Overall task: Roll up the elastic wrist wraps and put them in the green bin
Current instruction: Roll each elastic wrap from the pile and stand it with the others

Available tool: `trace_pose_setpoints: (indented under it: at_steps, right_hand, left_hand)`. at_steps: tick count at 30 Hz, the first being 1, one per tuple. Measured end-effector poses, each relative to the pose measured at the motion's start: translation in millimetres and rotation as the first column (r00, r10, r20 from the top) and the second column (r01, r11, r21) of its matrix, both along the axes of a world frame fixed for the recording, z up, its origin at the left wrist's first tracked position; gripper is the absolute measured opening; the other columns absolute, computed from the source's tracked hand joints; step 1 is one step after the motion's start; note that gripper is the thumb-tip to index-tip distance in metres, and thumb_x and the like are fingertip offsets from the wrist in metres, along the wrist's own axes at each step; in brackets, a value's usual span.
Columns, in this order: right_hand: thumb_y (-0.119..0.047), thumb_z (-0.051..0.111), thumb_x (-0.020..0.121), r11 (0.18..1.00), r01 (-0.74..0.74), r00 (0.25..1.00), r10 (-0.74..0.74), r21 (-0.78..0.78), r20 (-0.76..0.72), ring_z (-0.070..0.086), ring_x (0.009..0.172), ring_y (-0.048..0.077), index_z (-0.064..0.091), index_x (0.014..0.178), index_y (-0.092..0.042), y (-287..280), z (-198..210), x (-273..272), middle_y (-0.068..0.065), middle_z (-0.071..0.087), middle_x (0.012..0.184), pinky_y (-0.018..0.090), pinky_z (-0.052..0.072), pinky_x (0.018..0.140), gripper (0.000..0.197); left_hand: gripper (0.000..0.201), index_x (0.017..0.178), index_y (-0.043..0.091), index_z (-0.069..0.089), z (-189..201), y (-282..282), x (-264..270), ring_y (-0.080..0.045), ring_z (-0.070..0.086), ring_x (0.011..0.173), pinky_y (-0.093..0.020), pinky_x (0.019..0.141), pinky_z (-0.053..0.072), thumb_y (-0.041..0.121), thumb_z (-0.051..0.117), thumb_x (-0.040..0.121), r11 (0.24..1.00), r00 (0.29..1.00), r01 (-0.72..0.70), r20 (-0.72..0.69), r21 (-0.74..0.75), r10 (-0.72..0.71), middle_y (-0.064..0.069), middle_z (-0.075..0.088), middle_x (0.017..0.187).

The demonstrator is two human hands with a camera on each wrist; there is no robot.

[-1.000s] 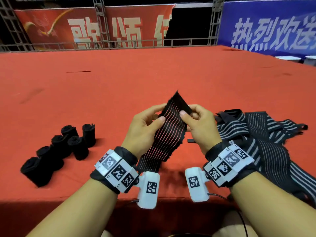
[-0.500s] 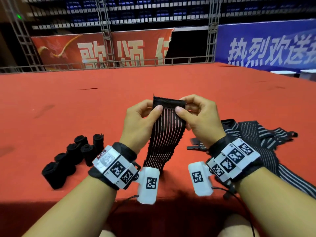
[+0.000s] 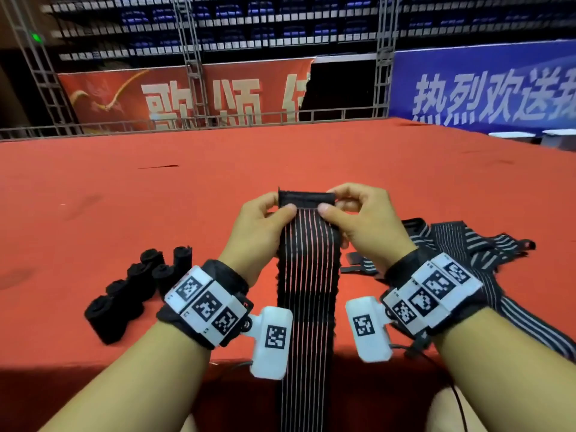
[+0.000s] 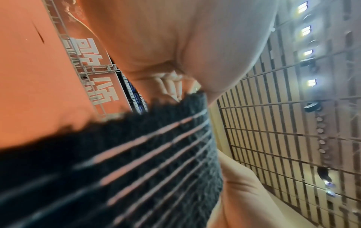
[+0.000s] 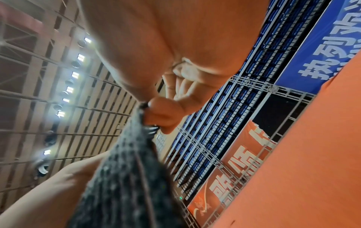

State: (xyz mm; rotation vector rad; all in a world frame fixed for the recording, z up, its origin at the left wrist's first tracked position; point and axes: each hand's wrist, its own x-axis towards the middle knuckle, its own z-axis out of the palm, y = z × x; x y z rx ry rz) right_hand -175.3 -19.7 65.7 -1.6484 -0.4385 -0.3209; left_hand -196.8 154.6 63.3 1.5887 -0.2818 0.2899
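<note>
A black elastic wrist wrap (image 3: 307, 275) with thin pink stripes hangs straight down between my arms, past the table's front edge. Its top end is folded into a small black roll (image 3: 307, 198). My left hand (image 3: 261, 222) pinches the left side of that top end, and my right hand (image 3: 361, 216) pinches the right side. The left wrist view shows the striped wrap (image 4: 136, 162) under my curled fingers. In the right wrist view my thumb presses the wrap's edge (image 5: 136, 146). No green bin is in view.
Several rolled black wraps (image 3: 137, 285) stand in a cluster on the red table (image 3: 218, 157) at the left. A heap of unrolled striped wraps (image 3: 467, 251) lies at the right. Metal railing and banners stand beyond the table's far edge.
The wrap's top end has gone from slanted to level and its tip is now folded into a small roll. Both hands have risen and the wrap hangs straighter.
</note>
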Motion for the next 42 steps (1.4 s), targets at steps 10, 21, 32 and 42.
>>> trace_pose_setpoints:
  at_steps: [10,21,32,42]
  right_hand:
    - [-0.022,0.078,0.086,0.911,0.113,0.968,-0.190,-0.396,-0.161,0.061,0.063,0.009,0.066,0.074,-0.026,0,-119,100,-0.006,0.068,0.072,0.027,0.048,0.062,0.017]
    - [-0.023,0.069,0.093,0.822,0.062,0.878,-0.315,-0.566,-0.361,0.072,0.057,0.013,0.063,0.078,-0.019,24,-163,185,0.000,0.073,0.063,0.038,0.062,0.074,0.016]
    - [-0.028,0.077,0.084,0.396,-0.248,0.937,-0.133,-0.884,-0.323,0.054,0.130,0.031,0.051,0.142,-0.012,36,-176,190,0.011,0.057,0.142,0.039,0.045,0.107,0.066]
    - [-0.021,0.060,0.088,0.215,-0.299,0.937,-0.117,-0.930,-0.329,0.059,0.113,0.031,0.054,0.120,-0.013,46,-173,186,0.007,0.056,0.124,0.039,0.044,0.084,0.034]
  left_hand:
    - [0.019,0.083,0.019,0.075,-118,11,104,-0.006,0.063,0.069,-0.023,0.067,0.048,0.008,0.067,0.094,0.959,0.952,-0.093,-0.259,0.266,0.164,0.002,0.073,0.079]
    - [0.010,0.089,0.012,0.072,-177,17,208,-0.017,0.069,0.059,-0.031,0.066,0.055,0.014,0.065,0.096,0.915,0.833,-0.024,-0.497,0.403,0.241,0.002,0.072,0.063]
    - [0.071,0.139,0.018,0.049,-182,6,212,-0.027,0.061,0.120,-0.037,0.103,0.047,0.022,0.085,0.078,0.575,0.895,0.196,-0.384,0.794,0.225,-0.005,0.064,0.131]
    - [0.039,0.131,0.008,0.052,-167,-12,198,-0.032,0.051,0.127,-0.043,0.100,0.048,0.012,0.060,0.093,0.027,0.953,0.269,-0.271,0.963,0.134,-0.012,0.052,0.140]
